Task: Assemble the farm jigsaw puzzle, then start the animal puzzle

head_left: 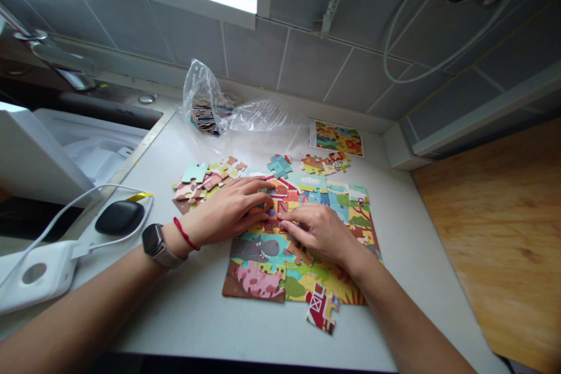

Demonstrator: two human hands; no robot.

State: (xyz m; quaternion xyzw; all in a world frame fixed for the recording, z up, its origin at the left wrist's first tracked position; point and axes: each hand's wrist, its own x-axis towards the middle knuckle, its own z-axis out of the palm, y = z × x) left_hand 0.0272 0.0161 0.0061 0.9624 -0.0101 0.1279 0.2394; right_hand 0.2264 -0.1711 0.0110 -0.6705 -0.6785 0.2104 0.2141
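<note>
One jigsaw puzzle (267, 251) lies at lower centre. Left hand (239, 205) and right hand (322, 232) touch it; I can't tell whether either pinches a piece. Beyond, upper centre: one clear bag (267, 115) containing stacked pieces (205, 117), uncountable.

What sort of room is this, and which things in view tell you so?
Probably a kitchen: a metal tap stands by a dark sink at the left, next to a pale counter, with grey wall tiles behind.
</note>
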